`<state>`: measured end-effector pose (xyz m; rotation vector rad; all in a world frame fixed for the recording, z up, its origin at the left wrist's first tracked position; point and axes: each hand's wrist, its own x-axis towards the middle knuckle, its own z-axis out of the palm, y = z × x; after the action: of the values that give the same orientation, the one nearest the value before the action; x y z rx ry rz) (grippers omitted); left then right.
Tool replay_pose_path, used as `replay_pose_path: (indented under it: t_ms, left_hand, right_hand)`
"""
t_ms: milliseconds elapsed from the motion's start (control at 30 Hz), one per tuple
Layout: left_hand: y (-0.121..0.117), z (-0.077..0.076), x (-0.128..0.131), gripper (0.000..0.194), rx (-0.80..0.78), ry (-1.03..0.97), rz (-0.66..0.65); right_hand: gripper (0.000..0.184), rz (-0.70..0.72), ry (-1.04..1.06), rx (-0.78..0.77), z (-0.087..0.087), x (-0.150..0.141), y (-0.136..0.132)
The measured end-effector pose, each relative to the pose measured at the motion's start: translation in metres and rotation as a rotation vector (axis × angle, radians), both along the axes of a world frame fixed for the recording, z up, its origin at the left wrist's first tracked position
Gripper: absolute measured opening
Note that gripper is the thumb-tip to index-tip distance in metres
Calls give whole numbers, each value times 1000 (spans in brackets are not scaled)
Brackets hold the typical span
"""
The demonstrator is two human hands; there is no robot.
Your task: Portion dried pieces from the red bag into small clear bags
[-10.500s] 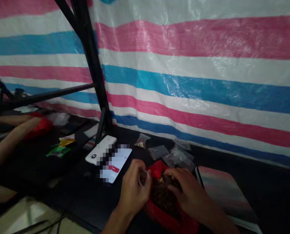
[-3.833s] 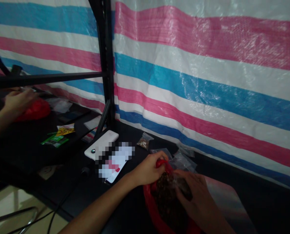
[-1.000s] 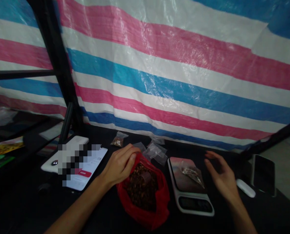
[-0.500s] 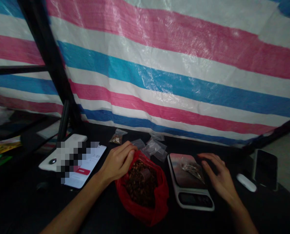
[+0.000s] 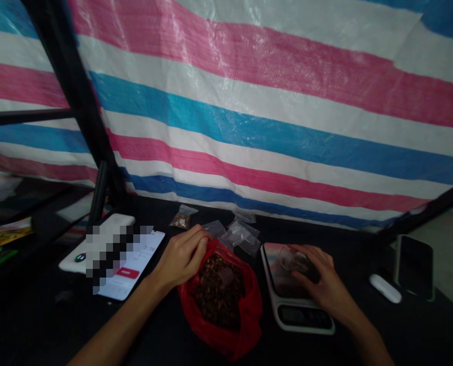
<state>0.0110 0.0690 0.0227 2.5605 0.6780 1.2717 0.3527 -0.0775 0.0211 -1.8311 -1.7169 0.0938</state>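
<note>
A red plastic bag (image 5: pixel 245 325) full of dark brown dried bits lies open on the black table. My left hand (image 5: pixel 183 256) grips its upper left rim with curled fingers. To the right stands a small kitchen scale (image 5: pixel 283 312). On the scale's plate lies a small clear bag (image 5: pixel 289 256), and my right hand (image 5: pixel 318 282) rests over it with fingers closing on it.
Several small clear bags (image 5: pixel 241 234) lie behind the red bag, one with brownish contents (image 5: pixel 181 219). A white device and a phone (image 5: pixel 131 264) lie to the left, a dark phone (image 5: pixel 415 264) and a white object (image 5: pixel 384 295) to the right. A black rack post (image 5: pixel 77 96) stands before the striped tarp (image 5: pixel 272 101).
My right hand has moved left from beside the scale onto the plate and closed over the small clear bag. My left hand stays on the red bag's rim.
</note>
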Motion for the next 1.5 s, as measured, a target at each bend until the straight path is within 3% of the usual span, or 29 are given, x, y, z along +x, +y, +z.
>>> replay_pose_path:
  t_ms: [167,267,333,400,500,567,767,1000,1500]
  left_hand:
    - [-1,2,1,30,6,11,25]
    - [0,3,1,31,8,5,20]
    - [-1,4,2,32,11,6,13]
    - [-1,4,2,33,9,14,12]
    - [-1,4,1,34,5,23,22]
    - [0,3,0,34,-2,23,29]
    - [3,1,-1,34,-9,25,28]
    - [2,2,0,33,8,60,21]
    - [1,5,0,34,26,39,30]
  right_hand:
    - [34,-11,5,53,-2,-2,4]
    - [28,24,142,136,12,-23,3]
    - [27,106,220,114,24,-49,3]
    - [28,203,217,-19,33,-78,5]
    - [52,349,153,-305,38,-114,12]
    - [64,390,118,-401,36,-126,16]
    - [71,479,31,-410,37,-127,19]
    - [76,464,-83,-403,39,-138,30]
    - [62,466,-179,-366,31,-137,30]
